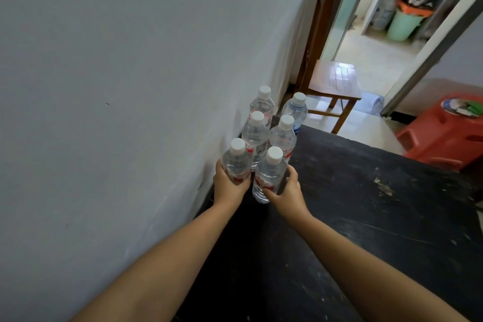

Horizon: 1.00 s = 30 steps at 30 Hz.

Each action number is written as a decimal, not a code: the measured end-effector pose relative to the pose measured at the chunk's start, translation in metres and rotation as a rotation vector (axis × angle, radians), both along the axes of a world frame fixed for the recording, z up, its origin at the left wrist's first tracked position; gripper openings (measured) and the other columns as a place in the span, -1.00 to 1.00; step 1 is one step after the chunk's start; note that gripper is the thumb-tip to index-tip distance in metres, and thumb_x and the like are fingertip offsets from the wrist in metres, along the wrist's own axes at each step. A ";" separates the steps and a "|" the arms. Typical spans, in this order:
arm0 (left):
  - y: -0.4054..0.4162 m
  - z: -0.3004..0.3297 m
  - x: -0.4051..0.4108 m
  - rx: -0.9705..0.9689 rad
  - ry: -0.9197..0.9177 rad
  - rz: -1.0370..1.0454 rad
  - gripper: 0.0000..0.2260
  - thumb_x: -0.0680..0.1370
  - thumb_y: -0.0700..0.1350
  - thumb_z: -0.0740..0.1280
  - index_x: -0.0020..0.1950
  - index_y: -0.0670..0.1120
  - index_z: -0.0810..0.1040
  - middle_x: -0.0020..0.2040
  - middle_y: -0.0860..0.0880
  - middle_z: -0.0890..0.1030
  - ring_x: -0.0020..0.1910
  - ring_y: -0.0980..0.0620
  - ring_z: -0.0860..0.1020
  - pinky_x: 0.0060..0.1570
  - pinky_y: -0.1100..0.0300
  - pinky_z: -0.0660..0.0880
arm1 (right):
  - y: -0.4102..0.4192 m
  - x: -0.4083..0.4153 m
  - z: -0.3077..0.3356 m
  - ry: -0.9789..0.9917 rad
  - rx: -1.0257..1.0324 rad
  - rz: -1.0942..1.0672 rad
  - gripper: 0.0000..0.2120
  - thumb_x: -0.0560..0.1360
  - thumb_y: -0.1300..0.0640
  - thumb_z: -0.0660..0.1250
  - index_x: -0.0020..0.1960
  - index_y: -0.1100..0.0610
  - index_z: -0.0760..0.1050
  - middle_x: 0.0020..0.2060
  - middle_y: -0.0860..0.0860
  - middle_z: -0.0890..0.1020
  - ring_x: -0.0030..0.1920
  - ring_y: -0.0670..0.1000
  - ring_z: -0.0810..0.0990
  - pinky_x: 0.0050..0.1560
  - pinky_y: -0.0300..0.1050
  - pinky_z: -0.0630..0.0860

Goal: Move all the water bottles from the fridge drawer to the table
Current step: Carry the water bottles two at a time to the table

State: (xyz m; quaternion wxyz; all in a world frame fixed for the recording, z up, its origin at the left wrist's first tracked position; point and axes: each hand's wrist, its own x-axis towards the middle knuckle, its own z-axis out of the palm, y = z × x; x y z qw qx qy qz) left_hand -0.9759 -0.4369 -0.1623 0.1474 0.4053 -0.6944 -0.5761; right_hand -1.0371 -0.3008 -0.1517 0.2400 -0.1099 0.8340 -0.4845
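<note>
Six clear water bottles stand upright in two rows on the dark desk [366, 217], packed close against the grey wall [117, 86]. All have white caps and hold clear water nearly to the neck. The left hand [228, 185] has its grip curled round the nearest left bottle [236, 162], fingers wrapped over the red label. The right hand [286, 191] has its grip curled round the nearest right bottle [268, 178], thumb on the near side and fingers round the far side; this bottle's base shows just below the hand, on or just above the desk, and which cannot be told.

Just beyond the two grips stand the middle left bottle [254, 136] and the middle right bottle [283, 136], both red-labelled and touching or nearly touching the held pair. Farther beyond are the far left bottle [262, 104] and the far right bottle [295, 110], the latter with a blue mark on its label.

Past the bottles, off the desk's far edge, is a wooden chair [332, 81]. To the right of the grips and well apart sits a red plastic stool [441, 136]. Through the doorway beyond, a green bin [403, 26] with an orange liner holds rubbish.
</note>
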 end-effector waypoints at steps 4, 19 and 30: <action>0.015 0.012 0.014 0.002 -0.112 0.018 -0.23 0.44 -0.13 0.46 0.52 -0.06 0.08 0.45 -0.14 0.33 0.38 -0.13 0.40 0.29 0.02 0.38 | 0.024 0.006 0.013 -0.037 0.095 0.036 -0.10 0.45 0.06 0.44 0.55 -0.03 -0.10 0.51 0.14 0.13 0.46 0.11 0.26 0.31 -0.02 0.38; 0.141 0.035 0.174 -0.235 -0.342 0.077 -0.80 0.54 -0.07 0.32 0.13 -0.09 0.53 -0.21 0.07 0.51 -0.09 0.01 0.54 -0.04 0.14 0.48 | 0.109 0.110 0.048 0.234 0.203 0.565 -0.68 0.53 0.21 0.23 0.28 0.16 0.44 -0.09 0.00 0.58 -0.07 -0.03 0.53 -0.12 -0.18 0.45; 0.182 0.051 0.399 -0.199 -0.425 0.551 -0.86 0.51 -0.07 0.33 0.01 -0.10 0.58 0.03 -0.06 0.66 0.05 -0.06 0.59 0.03 0.13 0.49 | 0.071 0.275 0.060 0.428 0.305 1.236 -0.87 0.53 0.09 0.24 0.01 0.14 0.44 -0.10 0.07 0.58 -0.07 0.11 0.57 -0.08 -0.03 0.48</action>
